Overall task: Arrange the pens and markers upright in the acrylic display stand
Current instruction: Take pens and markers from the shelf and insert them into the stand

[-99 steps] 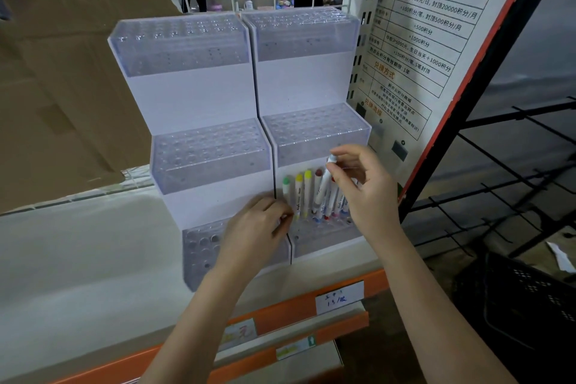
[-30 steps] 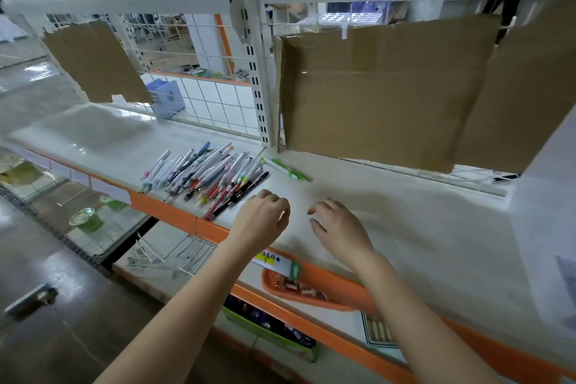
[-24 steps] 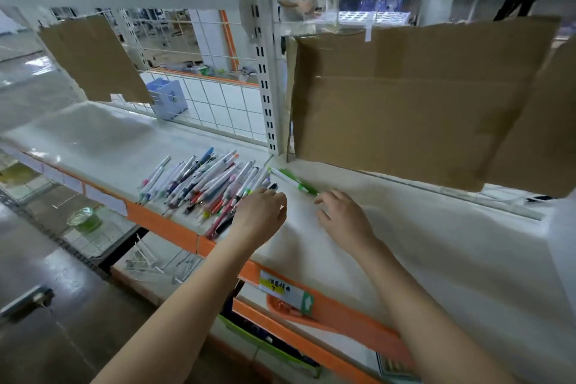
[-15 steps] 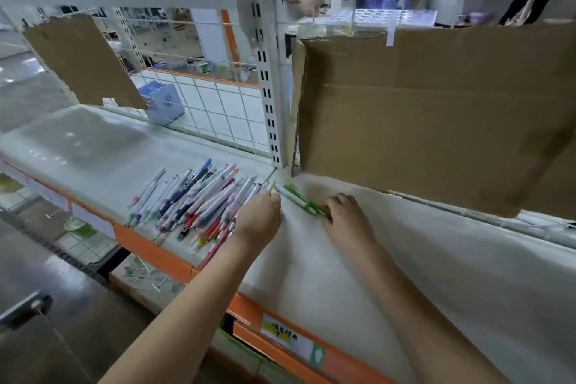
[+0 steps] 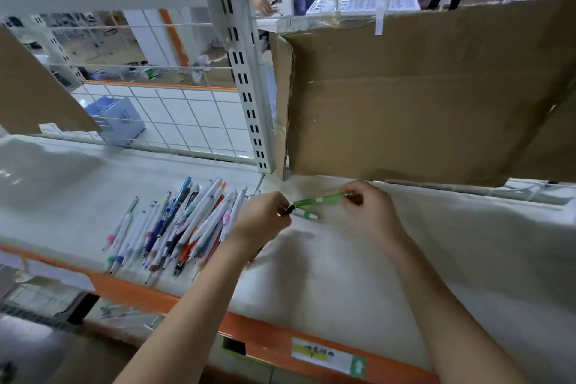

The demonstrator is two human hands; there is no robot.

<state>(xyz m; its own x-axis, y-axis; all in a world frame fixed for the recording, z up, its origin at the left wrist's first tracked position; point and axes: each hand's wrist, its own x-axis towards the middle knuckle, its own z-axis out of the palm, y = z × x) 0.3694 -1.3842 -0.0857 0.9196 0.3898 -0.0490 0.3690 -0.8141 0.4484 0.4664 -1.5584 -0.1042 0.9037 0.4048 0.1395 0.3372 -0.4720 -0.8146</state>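
Now both hands have closed in: right hand (image 5: 371,212) and left hand (image 5: 265,218) pinch the slim green plastic pen (image 5: 318,200), lifted at three o'clock of the loose pen pile (image 5: 174,224), ready for the stand.

**Soft overhead light, bent edges**

I see even, cool light falling from above onto the white shelf (image 5: 389,259), fairly bright with no hard glare. My arms throw only faint, soft shadows on it; a darker patch sits under the cardboard (image 5: 420,97). The wide lens bows the upright post (image 5: 243,78) and the top rails, and stretches the corners. My hands and the pile of pens (image 5: 174,224) look slightly smeared with motion blur. The room behind the wire grid (image 5: 174,121) is hazy and out of focus.
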